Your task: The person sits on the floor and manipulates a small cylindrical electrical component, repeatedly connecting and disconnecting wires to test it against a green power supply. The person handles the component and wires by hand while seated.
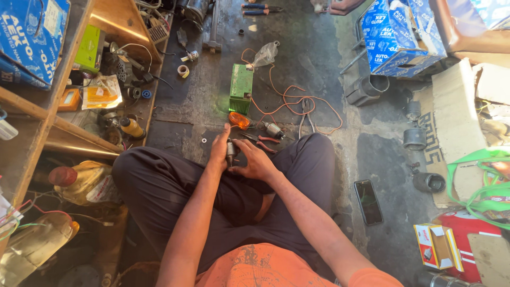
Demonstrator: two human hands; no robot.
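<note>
I sit cross-legged on a dirty concrete floor. My left hand [219, 150] and my right hand [254, 161] close together on a small metal cylindrical part [230, 151] held between my knees. Just beyond the hands lie an orange lens-shaped piece [239, 120], a small motor-like metal part [274, 129] and red-handled pliers [260, 140]. Further out a green box-shaped unit [241, 87] stands on the floor with orange wire [297, 101] looping to its right. A small washer [204, 141] lies left of my left hand.
A wooden shelf [58, 101] at left holds bottles, packets and parts. Blue cardboard boxes [396, 37] stand at the far right, with dark metal cylinders [414, 138] below them. A black phone [368, 201] lies by my right knee. A small red-and-white box [438, 245] sits at lower right.
</note>
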